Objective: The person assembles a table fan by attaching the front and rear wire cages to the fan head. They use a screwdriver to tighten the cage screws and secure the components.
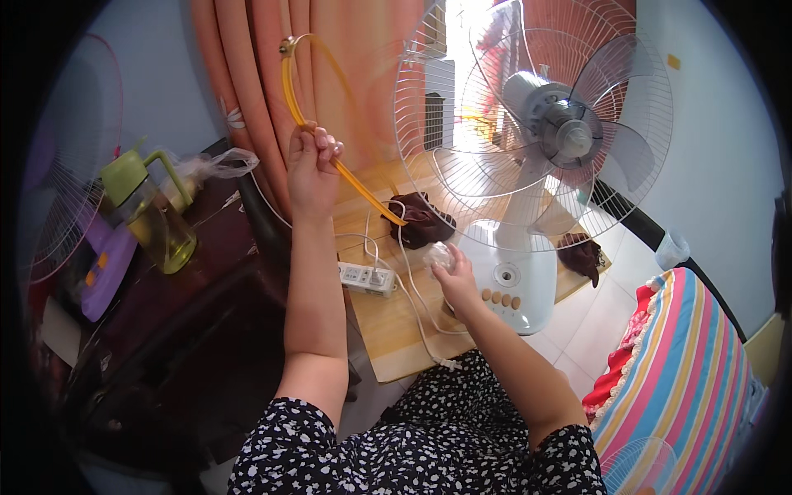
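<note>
Raised in front of me, my left hand (pixel 314 165) grips a thin yellow fan guard ring (pixel 290 92) with its fingers closed. A small metal fastener sits at the ring's top end, and its lower end hangs over a dark brown cloth (pixel 421 221). My right hand (pixel 458 279) is closed on a crumpled white wad, tissue or thin plastic (pixel 438 256), in front of the white fan base (pixel 536 285). Above the base stand the fan's grey translucent blades (pixel 631 153) and wire guard (pixel 398 99).
A white power strip (pixel 367 279) and its cords lie on the wooden table (pixel 388 342). Another dark cloth (pixel 581 257) is right of the fan. To the left are a green-lidded jug (pixel 157 219) and a purple fan (pixel 107 276). A striped cushion (pixel 685 371) stands at right.
</note>
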`<state>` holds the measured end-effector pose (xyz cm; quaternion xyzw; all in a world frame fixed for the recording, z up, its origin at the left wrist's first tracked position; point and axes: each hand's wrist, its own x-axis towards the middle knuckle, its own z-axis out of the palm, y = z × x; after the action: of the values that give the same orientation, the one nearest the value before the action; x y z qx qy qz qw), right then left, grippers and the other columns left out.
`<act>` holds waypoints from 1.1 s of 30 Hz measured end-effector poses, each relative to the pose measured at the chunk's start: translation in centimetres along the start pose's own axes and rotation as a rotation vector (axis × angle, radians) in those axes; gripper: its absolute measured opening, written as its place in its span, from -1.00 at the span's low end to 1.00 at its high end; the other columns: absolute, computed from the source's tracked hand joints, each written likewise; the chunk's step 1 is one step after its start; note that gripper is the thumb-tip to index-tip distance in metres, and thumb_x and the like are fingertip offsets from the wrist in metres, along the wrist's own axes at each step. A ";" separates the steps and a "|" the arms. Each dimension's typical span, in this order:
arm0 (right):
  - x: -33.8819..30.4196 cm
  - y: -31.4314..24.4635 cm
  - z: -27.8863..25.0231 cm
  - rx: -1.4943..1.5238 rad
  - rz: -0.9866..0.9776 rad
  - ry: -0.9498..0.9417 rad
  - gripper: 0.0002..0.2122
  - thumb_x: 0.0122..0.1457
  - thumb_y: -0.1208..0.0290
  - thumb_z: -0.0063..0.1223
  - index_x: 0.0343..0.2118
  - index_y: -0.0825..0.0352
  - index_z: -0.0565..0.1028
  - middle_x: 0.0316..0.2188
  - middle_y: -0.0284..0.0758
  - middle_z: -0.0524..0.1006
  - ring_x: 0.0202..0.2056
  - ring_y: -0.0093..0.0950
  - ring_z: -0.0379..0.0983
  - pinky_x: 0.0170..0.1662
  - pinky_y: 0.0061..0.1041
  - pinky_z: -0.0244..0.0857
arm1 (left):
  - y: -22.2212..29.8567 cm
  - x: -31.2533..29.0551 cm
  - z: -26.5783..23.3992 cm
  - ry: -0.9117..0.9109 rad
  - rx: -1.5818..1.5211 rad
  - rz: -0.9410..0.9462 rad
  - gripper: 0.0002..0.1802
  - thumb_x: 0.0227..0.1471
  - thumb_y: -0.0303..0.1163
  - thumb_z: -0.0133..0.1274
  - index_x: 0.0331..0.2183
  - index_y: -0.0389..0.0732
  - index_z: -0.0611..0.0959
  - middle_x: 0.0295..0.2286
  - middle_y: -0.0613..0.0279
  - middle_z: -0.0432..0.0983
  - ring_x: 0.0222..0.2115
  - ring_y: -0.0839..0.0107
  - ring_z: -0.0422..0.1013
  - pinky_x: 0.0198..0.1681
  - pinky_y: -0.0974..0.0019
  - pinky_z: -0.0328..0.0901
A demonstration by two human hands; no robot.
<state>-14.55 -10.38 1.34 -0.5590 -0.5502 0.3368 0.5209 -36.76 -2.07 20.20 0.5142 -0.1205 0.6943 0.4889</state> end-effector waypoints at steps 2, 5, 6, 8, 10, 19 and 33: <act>1.5 1.2 1.4 -0.176 -0.064 0.022 -0.37 -0.03 0.24 0.11 0.11 0.34 0.17 0.04 -0.06 0.18 0.04 -0.21 0.14 0.11 -0.39 0.05 | 0.5 -0.2 1.3 -0.055 0.004 -0.017 -0.83 0.17 -0.33 -0.18 -0.25 -0.15 0.46 -0.53 0.39 0.30 -0.56 0.61 0.15 -0.35 0.47 0.12; 2.5 0.8 2.5 -0.436 -0.109 0.059 -0.37 -0.06 0.24 0.13 0.09 0.35 0.20 0.06 -0.06 0.16 0.04 -0.16 0.14 0.12 -0.34 0.04 | 1.3 -0.9 3.1 -0.079 0.020 -0.015 -0.82 0.16 -0.31 -0.17 -0.25 -0.16 0.47 -0.55 0.40 0.29 -0.58 0.62 0.13 -0.39 0.47 0.07; 2.7 0.7 2.8 -0.430 -0.124 0.079 -0.38 -0.08 0.25 0.14 0.08 0.35 0.23 0.03 -0.05 0.20 0.04 -0.16 0.15 0.12 -0.32 0.02 | 1.5 -1.0 3.5 -0.073 0.003 -0.004 -0.82 0.16 -0.31 -0.17 -0.25 -0.15 0.47 -0.55 0.40 0.28 -0.59 0.62 0.12 -0.40 0.48 0.05; 3.0 0.4 3.4 -0.341 -0.107 0.015 -0.39 -0.08 0.25 0.14 0.07 0.36 0.25 0.02 -0.05 0.23 0.03 -0.19 0.16 0.10 -0.34 0.06 | 2.0 -1.2 4.2 -0.074 -0.021 0.030 -0.81 0.16 -0.30 -0.17 -0.25 -0.14 0.47 -0.56 0.41 0.28 -0.59 0.62 0.12 -0.41 0.48 0.04; 3.7 -0.3 4.3 -0.212 -0.075 -0.043 -0.38 -0.06 0.22 0.13 0.08 0.33 0.20 -0.07 -0.11 0.31 0.02 -0.21 0.17 0.06 -0.35 0.09 | 2.6 -1.6 4.7 -0.079 -0.036 0.076 -0.82 0.17 -0.30 -0.18 -0.24 -0.13 0.47 -0.57 0.42 0.27 -0.59 0.63 0.11 -0.41 0.48 0.03; 9.6 0.6 5.2 0.734 0.809 -0.022 -0.69 0.12 0.06 -0.06 -0.17 0.14 0.39 -0.25 -0.40 0.46 -0.30 -0.44 0.34 -0.31 -0.48 0.15 | 3.2 -3.6 6.7 -0.203 -0.085 0.103 -0.83 0.18 -0.32 -0.22 -0.23 -0.09 0.45 -0.58 0.47 0.27 -0.68 0.67 0.07 -0.44 0.45 0.01; 14.4 -4.3 4.6 0.041 -0.241 -0.152 -0.48 -0.09 0.49 0.01 0.03 0.41 0.30 -0.16 -0.22 0.45 -0.14 -0.51 0.36 -0.03 -0.56 0.18 | -1.6 -4.4 3.0 -0.078 -0.116 -0.052 -0.84 0.16 -0.32 -0.17 -0.26 -0.13 0.45 -0.62 0.45 0.23 -0.71 0.67 0.04 -0.46 0.48 0.00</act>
<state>-17.65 3.88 7.25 -0.4509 -0.6444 0.3242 0.5257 -33.67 -5.77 17.32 0.5144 -0.1661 0.6528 0.5306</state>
